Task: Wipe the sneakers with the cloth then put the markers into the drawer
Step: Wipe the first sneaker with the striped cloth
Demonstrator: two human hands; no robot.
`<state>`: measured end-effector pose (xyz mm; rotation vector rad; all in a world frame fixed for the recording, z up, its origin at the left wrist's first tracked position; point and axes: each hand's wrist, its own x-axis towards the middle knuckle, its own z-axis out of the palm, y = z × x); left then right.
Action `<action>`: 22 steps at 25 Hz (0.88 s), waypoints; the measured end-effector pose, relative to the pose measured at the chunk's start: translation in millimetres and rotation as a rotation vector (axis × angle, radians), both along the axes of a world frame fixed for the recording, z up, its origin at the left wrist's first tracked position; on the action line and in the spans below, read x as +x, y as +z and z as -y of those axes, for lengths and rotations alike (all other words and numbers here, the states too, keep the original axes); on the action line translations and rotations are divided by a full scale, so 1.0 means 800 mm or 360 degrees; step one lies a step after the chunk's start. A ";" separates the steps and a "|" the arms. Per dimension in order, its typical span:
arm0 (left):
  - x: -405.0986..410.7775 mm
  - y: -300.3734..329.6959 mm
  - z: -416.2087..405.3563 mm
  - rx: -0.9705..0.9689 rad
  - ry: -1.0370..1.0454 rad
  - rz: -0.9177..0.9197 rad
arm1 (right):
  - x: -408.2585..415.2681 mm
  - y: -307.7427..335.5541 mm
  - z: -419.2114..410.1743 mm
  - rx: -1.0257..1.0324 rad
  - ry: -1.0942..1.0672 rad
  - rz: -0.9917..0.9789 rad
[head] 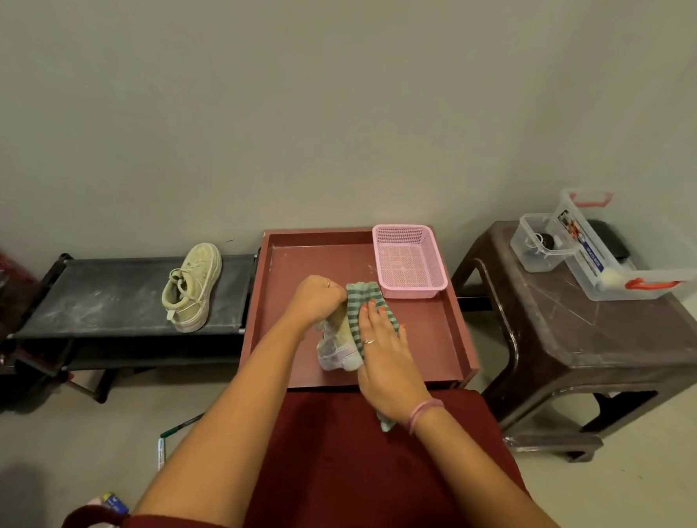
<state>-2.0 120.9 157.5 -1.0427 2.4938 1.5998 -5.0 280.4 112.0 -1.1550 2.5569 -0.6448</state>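
One pale sneaker [336,344] stands on the red-brown tray table [285,268], heel toward me. My left hand [316,298] grips it from the left near its top. A green striped cloth [356,301] lies draped over the shoe's right side, and my right hand [386,356] presses flat on it with straight fingers. The cloth's lower end hangs below my right wrist. A second, beige sneaker [192,287] rests on the black rack to the left. No markers or drawer can be made out.
An empty pink basket [410,261] sits at the tray's far right corner. A brown plastic stool [579,339] on the right carries clear containers [625,256]. A low black rack [112,290] stands on the left. The wall is close behind.
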 end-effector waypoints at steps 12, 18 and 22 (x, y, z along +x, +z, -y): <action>0.005 -0.005 0.040 0.0421 -0.0264 -0.0194 | -0.031 0.024 0.037 0.0170 0.0040 -0.0130; 0.044 -0.015 0.046 0.0389 -0.0541 -0.0131 | -0.044 0.037 0.059 0.0217 0.0137 0.0009; 0.066 -0.055 0.031 -0.0191 -0.0570 -0.0160 | -0.057 0.037 0.065 0.0245 0.0142 0.0108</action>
